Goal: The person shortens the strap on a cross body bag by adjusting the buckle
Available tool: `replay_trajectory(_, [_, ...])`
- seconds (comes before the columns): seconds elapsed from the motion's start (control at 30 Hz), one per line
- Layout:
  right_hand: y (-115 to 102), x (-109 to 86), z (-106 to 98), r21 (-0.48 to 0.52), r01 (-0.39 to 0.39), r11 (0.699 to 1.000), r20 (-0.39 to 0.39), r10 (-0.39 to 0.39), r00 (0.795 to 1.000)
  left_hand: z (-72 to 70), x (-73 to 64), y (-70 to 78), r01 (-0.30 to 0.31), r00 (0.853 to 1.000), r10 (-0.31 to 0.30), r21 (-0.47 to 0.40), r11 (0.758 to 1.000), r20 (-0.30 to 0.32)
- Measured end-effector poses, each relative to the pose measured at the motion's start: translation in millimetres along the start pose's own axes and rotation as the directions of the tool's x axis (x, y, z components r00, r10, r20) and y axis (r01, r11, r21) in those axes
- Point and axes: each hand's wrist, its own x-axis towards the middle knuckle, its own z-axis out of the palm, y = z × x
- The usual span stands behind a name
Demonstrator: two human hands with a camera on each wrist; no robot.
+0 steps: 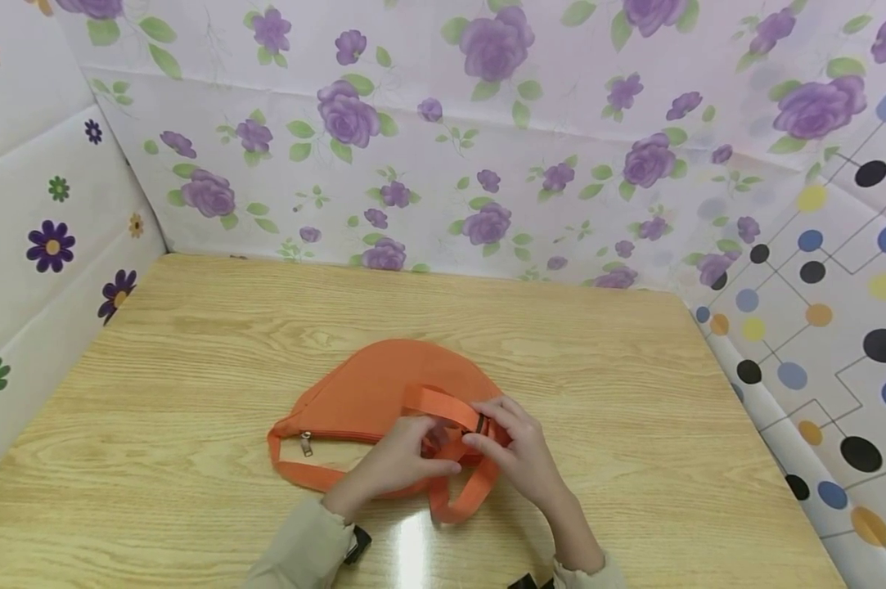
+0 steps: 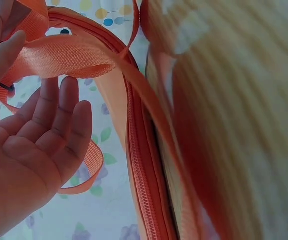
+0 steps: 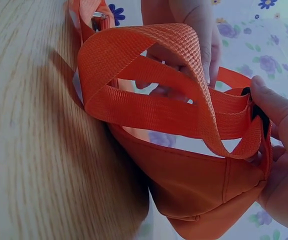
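An orange waist bag [image 1: 406,372] lies on the table, its zip side toward me and its curved side away. My right hand [image 1: 519,446] pinches the black strap buckle [image 3: 260,114] at the bag's right end, thumb on the near side. Close to its left, my left hand [image 1: 398,458] has loosely bent fingers, thumb and fingers spread apart around the orange strap [image 2: 69,57]. Its fingertips reach the strap's lower edge in the left wrist view. In the right wrist view the strap loops between both hands, partly covering the left one.
The wooden table [image 1: 192,393] extends around the bag, with a metal zip pull [image 1: 306,444] showing at the bag's left. Flowered sheeting [image 1: 413,164] stands behind the table, and dotted sheeting [image 1: 818,360] borders its right side.
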Motion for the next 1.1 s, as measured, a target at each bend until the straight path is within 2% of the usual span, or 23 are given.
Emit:
replay_trajectory(0.17, [-1,0.7,-1,-0.005,-0.016,1.0,-0.001,0.016,1.0,-1.3,-1.6,-0.6,-0.005,1.0,0.005,0.0,1.0,-0.026])
replay_trajectory(0.37, [1,0.7,-2,-0.021,-0.029,0.999,-0.018,0.029,0.999,-4.6,-3.8,-1.2,0.003,0.998,-0.01,-0.089,0.996,-0.069])
replay_trajectory(0.47, [2,0.0,-3,-0.027,-0.029,0.999,-0.025,0.028,0.999,-7.9,-4.9,0.8,-0.012,0.997,0.002,-0.121,0.993,-0.083])
replay_trajectory(0.57, [4,-0.5,-3,-0.033,-0.028,0.999,-0.026,0.027,0.999,-13.9,-7.1,10.4,-0.036,0.997,0.023,-0.16,0.986,-0.078])
replay_trajectory(0.73, [5,-1.3,-3,-0.032,-0.033,0.999,-0.021,0.032,0.999,-23.1,-11.3,26.6,-0.038,0.997,0.026,-0.19,0.981,-0.068])
replay_trajectory(0.97, [7,-3.9,-5,-0.023,-0.06,0.998,-0.003,0.06,0.998,-23.0,-10.0,-2.3,0.025,0.999,-0.035,-0.229,0.973,-0.042])
replay_trajectory(1.1, [7,-3.9,-5,-0.012,-0.068,0.998,0.01,0.068,0.998,-28.5,-11.2,0.9,0.046,0.998,-0.052,-0.237,0.971,-0.018])
